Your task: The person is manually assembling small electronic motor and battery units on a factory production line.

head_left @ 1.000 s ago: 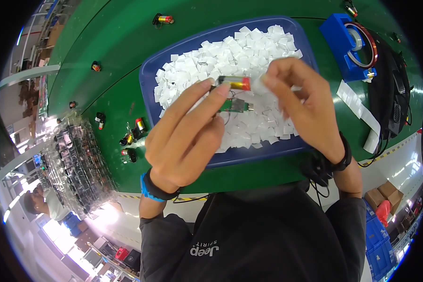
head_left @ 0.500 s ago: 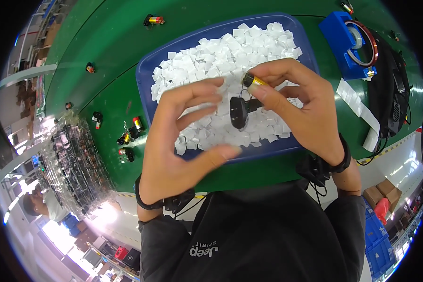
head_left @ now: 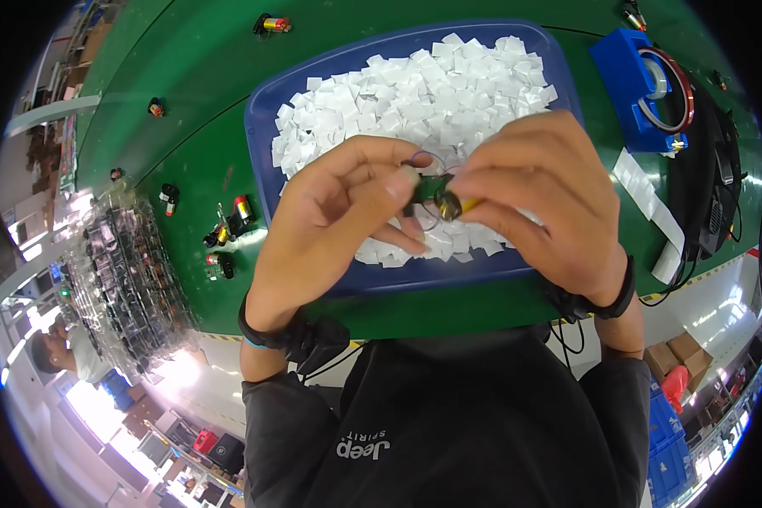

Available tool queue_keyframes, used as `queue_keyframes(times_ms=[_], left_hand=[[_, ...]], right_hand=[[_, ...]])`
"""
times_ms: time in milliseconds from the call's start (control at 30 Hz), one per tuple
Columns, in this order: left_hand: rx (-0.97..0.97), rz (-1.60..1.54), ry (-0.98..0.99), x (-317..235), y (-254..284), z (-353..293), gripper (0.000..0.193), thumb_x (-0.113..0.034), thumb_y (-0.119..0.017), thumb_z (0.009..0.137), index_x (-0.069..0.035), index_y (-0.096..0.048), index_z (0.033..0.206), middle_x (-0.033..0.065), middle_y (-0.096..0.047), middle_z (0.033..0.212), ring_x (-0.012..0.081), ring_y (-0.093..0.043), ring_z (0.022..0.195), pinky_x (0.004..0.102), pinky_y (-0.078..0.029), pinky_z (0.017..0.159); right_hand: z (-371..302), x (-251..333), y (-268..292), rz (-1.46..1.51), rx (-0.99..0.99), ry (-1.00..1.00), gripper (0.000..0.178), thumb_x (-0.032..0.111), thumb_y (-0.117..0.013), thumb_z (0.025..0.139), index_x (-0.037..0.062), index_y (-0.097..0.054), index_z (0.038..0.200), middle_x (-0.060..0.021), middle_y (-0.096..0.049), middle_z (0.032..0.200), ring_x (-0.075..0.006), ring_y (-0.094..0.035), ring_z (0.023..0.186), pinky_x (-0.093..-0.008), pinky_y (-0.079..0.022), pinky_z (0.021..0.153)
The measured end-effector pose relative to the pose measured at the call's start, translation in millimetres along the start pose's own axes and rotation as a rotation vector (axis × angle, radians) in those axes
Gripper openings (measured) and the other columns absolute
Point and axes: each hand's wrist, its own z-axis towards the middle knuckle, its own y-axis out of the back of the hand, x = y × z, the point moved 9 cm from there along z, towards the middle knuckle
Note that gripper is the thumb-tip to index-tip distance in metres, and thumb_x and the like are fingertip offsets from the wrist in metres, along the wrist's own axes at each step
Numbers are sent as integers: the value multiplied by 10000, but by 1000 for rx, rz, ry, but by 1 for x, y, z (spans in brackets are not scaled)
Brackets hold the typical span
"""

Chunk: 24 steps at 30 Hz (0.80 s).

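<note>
Over a blue bin [head_left: 258, 144] filled with small white paper squares [head_left: 432, 93], both hands hold one small wired assembly. My left hand [head_left: 330, 220] pinches its black plastic part [head_left: 413, 203] between thumb and fingers. My right hand [head_left: 546, 199] grips the yellow cylindrical battery [head_left: 467, 204], whose dark end points toward me. Thin wires loop between the two parts. The fingers hide much of the assembly.
Several similar red-and-yellow battery assemblies [head_left: 242, 209] lie on the green table [head_left: 356, 317]. Plastic-wrapped stacked parts [head_left: 131, 279] stand at the left edge. A blue tape dispenser [head_left: 622, 85], a white paper strip [head_left: 648, 195] and a black bag [head_left: 711, 169] lie right.
My left hand has moved in and closed on the black part, where it was open and apart before. My right hand has turned the battery so its dark end points toward me.
</note>
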Motion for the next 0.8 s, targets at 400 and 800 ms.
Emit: queue_keyframes(times_ms=[400,800], left_hand=[[-22,89,-102,7,-7,5,329,83,-566,903,58,-556,1230,115,-647,1092,170,-634,1032,318,-614,804],[-18,175,-93,3,-11,-1,336,37,-671,870,57,-571,1191,116,-661,1096,155,-658,937,292,-605,760]], right_hand=[[-5,23,-7,-252,-49,103,236,18,-795,629,-10,-714,848,-99,-728,945,-243,-608,819,-327,-486,626],[-6,25,-7,-256,-62,100,261,32,-807,637,1,-729,884,-84,-724,913,-245,-599,844,-328,-487,646]])
